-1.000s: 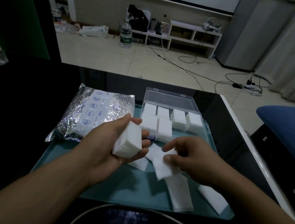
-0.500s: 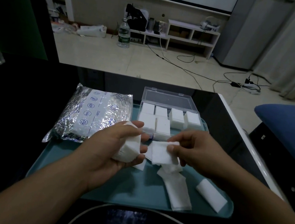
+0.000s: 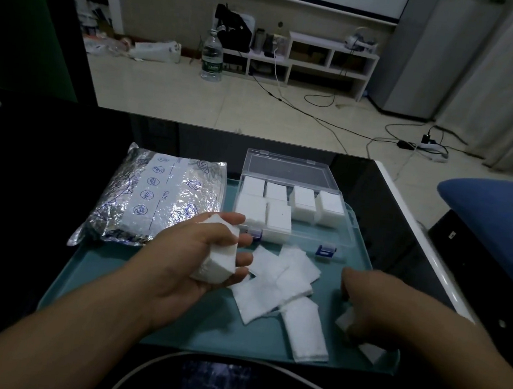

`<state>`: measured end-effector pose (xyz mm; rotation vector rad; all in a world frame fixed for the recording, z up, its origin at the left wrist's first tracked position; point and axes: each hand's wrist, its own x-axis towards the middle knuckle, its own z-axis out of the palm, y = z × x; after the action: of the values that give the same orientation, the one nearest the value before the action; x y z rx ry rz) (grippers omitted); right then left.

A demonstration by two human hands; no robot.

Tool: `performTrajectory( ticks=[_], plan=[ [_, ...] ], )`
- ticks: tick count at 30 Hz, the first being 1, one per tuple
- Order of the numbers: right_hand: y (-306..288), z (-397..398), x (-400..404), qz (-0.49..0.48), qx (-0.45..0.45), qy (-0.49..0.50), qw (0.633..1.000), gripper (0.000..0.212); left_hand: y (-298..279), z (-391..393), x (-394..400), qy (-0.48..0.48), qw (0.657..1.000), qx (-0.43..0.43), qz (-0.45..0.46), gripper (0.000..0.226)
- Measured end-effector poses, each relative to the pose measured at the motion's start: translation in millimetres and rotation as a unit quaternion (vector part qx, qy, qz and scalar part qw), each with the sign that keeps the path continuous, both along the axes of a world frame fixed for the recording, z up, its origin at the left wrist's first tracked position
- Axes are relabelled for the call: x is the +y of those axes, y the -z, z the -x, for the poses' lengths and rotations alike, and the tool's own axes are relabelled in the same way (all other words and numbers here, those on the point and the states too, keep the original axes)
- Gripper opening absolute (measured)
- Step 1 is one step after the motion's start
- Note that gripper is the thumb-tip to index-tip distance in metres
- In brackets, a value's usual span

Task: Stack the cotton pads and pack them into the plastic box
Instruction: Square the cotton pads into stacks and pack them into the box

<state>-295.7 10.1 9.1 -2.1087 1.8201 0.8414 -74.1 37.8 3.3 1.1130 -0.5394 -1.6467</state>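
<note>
On the dark table sat a teal tray, carrying everything in play. Left hand hovered over the tray's middle, fingers and thumb curled round a thick stack of cotton pads; grip grasping the stack, its edge facing right. Right hand was low over the tray's right side, knuckles up, fingers curled down onto a small white pad bundle. Could not tell whether that grip was actually clamped on the bundle or only touching it: fingertips hidden under the hand. Another white piece showed just past the wrist, near the tray's right front corner.

Between the hands lay loose pads, overlapping in a rough heap, flat on the tray. A longer pad strip stretched from that heap toward the front edge.

Behind the heap stood the clear plastic box, lid swung open and lying back. Inside, six pad stacks: four along the back row, two larger ones front left. Front right part of the box showed bare. Blue latches at the front wall.

Left of the box, a silver foil bag with blue print lay partly on the tray's back left corner.

Beyond the table: tiled floor, water bottle, low white shelf, cables.
</note>
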Motion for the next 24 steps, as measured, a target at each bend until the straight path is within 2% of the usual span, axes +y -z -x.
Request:
performTrajectory(
  ticks=[4,7,9,10,13,16,18,19,22,24],
  plan=[
    [2.4,0.8,-5.3,-0.006,-0.065,0.039,0.997,0.05,-0.9,3.3,3.8,0.01,1.0,0.005,-0.002,0.032],
    [4.1,1.5,-9.0,-0.013,-0.101,0.044,0.994,0.033,-2.2,3.0,4.1,0.009,1.0,0.001,-0.007,0.031],
    [2.2,3.5,-12.9,-0.014,-0.18,0.055,0.982,0.013,-2.3,2.9,3.6,0.011,1.0,0.0,-0.004,0.031],
    [-1.0,3.7,-14.1,-0.011,-0.24,0.063,0.969,0.012,-2.3,3.0,3.8,0.013,1.0,0.001,-0.001,0.03],
    [-13.3,0.3,-14.4,0.012,-0.421,0.081,0.903,0.014,-2.9,4.7,5.4,0.016,1.0,0.002,0.003,0.026],
    [-23.9,-9.4,-6.5,0.006,-0.588,0.121,0.8,0.013,-3.0,4.5,4.6,0.025,1.0,0.004,-0.008,0.033],
    [-24.1,-17.5,-2.0,-0.014,-0.662,0.145,0.735,0.014,-3.7,3.9,4.6,0.041,0.999,0.018,-0.015,0.035],
    [-22.8,-21.8,0.3,-0.023,-0.683,0.153,0.714,0.014,-3.6,4.4,4.8,0.052,0.998,0.022,-0.012,0.034],
    [-16.0,-35.6,4.4,-0.019,-0.72,0.152,0.677,0.009,-0.7,8.5,6.3,0.09,0.995,0.029,0.004,0.035],
    [-11.3,-41.2,5.1,0.008,-0.723,0.138,0.677,0.013,2.7,10.9,7.4,0.097,0.995,0.036,0.004,0.039]
  ],
)
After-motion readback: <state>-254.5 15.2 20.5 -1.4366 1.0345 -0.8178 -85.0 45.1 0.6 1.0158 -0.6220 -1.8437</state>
